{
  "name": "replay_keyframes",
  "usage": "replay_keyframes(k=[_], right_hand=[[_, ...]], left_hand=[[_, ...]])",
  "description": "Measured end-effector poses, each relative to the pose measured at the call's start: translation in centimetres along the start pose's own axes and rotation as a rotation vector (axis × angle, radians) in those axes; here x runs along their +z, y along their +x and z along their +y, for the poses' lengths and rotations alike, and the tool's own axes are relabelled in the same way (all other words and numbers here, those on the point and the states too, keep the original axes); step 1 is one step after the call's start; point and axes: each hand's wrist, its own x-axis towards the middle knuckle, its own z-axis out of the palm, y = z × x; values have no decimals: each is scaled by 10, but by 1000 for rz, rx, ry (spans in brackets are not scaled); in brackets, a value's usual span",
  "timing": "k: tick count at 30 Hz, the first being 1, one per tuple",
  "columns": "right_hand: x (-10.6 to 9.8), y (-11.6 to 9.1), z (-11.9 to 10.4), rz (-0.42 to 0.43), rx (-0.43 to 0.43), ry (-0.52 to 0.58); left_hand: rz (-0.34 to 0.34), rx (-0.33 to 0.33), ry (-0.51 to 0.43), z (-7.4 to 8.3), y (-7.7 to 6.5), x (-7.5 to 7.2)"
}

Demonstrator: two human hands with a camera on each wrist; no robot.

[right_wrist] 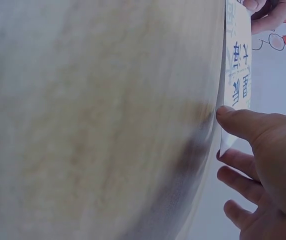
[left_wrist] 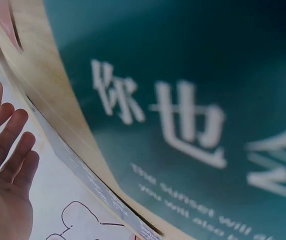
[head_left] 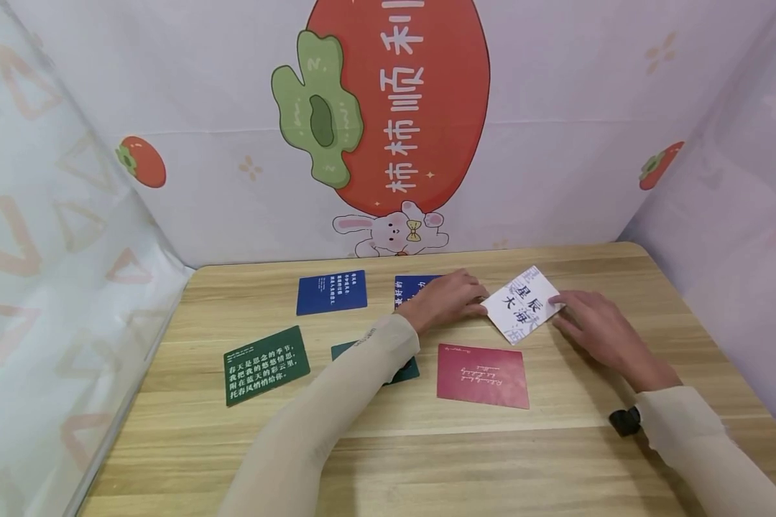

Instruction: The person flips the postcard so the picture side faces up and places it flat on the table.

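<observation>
A white card printed with dark characters is held tilted between both hands over the right part of the table. My left hand pinches its left corner, the thumb at the near side. At the opposite corner, my right hand grips it between thumb and fingers; the right wrist view shows the thumb at the card's edge. Partly behind the left hand lies a blue card. Below the white card is a pink card with pale script. The left forearm hides part of a green card.
Another blue card lies toward the back left, and a green card with white text nearer the front left. The wooden table meets a printed white cloth behind and at both sides. A black strap piece sits at the right wrist.
</observation>
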Motion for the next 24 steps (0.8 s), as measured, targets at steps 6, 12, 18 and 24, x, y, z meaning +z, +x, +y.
replay_keyframes(k=[6,12,18,24], right_hand=[[2,0,0,6,-31,4],[1,2,-2,-27,-27,43],[3,2,-2,-25,-35,31],[4,-1,-1,49,-84,-29]], left_hand=[[-2,-17,46,1,-1,0],[-10,-16,73,0,1,2],[-11,-11,83,0,0,3],[-6,-39,38,-4,-4,1]])
